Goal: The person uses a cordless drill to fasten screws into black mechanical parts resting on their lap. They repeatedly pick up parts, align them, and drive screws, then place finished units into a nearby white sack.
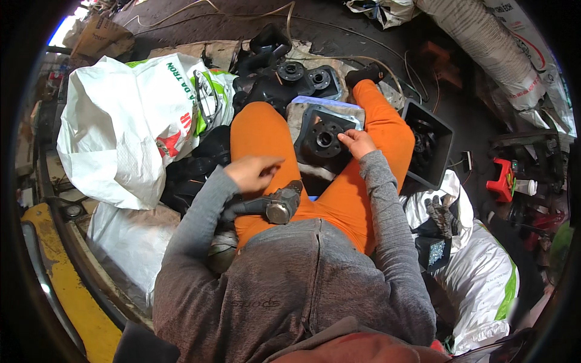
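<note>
A black flanged part (324, 140) with a round hub and a squarish plate rests on a pale padded block between my knees. My right hand (358, 144) is at the right edge of its hub, thumb and fingers pinched together. Whatever is between those fingertips is too small to make out. My left hand (255, 173) hovers above my left thigh, fingers partly stretched out and holding nothing. Just below it, a dark hand tool (282, 206) with a round metal end lies across my lap.
More black flanged parts (292, 71) are piled beyond my left knee. To the right stand a black bin (431, 145) of dark parts and a small box (434, 253) of small metal pieces. A white sack (127, 127) is at left. Hoses cross the floor; a red tool (501, 180) lies far right.
</note>
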The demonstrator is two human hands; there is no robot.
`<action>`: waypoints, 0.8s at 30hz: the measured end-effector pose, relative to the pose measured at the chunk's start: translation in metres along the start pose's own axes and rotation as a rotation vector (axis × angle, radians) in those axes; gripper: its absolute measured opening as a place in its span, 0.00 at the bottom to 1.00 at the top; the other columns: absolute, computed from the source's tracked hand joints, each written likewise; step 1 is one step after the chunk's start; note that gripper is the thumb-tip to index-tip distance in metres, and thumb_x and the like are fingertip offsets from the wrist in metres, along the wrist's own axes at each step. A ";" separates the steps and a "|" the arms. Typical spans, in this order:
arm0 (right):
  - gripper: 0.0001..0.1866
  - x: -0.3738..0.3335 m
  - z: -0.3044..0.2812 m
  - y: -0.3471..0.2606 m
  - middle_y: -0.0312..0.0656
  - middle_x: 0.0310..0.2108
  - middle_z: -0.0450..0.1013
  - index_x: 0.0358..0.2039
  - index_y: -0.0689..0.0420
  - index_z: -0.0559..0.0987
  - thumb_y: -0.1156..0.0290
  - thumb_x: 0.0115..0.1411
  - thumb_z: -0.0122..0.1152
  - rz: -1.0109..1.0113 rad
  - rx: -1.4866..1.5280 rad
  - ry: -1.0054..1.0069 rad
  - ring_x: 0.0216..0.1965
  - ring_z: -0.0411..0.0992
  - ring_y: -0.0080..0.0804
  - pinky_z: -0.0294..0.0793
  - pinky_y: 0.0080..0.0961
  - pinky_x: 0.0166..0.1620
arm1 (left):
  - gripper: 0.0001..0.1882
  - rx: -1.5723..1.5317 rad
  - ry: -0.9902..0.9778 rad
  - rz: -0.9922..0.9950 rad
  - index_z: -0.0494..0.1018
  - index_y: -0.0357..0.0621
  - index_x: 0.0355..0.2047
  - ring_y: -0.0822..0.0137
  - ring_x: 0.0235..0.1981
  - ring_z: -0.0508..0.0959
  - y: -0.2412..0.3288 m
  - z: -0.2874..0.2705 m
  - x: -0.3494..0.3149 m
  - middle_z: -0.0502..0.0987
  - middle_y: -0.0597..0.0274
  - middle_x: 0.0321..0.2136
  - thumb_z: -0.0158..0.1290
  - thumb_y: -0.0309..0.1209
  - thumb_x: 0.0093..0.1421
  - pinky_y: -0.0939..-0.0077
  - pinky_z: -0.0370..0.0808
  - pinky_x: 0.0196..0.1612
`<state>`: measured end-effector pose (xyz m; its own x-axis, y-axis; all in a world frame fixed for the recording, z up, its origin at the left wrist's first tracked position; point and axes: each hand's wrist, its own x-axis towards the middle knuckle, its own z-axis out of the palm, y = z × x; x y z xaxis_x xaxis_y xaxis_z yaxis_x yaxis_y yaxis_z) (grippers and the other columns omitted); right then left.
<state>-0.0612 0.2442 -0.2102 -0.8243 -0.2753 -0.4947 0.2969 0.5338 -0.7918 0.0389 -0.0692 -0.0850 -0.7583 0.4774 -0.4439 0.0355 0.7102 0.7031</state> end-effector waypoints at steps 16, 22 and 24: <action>0.23 -0.006 0.003 -0.021 0.56 0.38 0.76 0.36 0.62 0.81 0.53 0.62 0.51 0.086 -0.475 0.071 0.44 0.73 0.53 0.71 0.42 0.48 | 0.43 0.246 -0.067 -0.089 0.56 0.50 0.64 0.49 0.48 0.70 0.033 0.040 -0.043 0.70 0.53 0.48 0.59 0.33 0.47 0.59 0.70 0.51; 0.23 -0.016 0.004 -0.028 0.58 0.37 0.76 0.40 0.64 0.79 0.54 0.61 0.52 0.078 -0.457 0.132 0.42 0.74 0.54 0.71 0.43 0.48 | 0.42 0.226 -0.003 -0.105 0.59 0.53 0.63 0.52 0.47 0.74 0.032 0.048 -0.038 0.72 0.55 0.48 0.63 0.36 0.47 0.59 0.73 0.48; 0.22 -0.017 0.005 -0.005 0.55 0.35 0.77 0.45 0.63 0.78 0.56 0.62 0.51 0.023 -0.223 0.280 0.41 0.75 0.49 0.73 0.39 0.45 | 0.41 0.056 0.048 -0.056 0.60 0.53 0.62 0.55 0.48 0.75 0.028 0.040 -0.041 0.72 0.55 0.50 0.63 0.34 0.47 0.62 0.73 0.50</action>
<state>-0.0460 0.2421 -0.2001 -0.9280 -0.0477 -0.3694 0.2298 0.7071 -0.6687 0.0970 -0.0483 -0.0694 -0.7903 0.4116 -0.4538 0.0273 0.7636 0.6451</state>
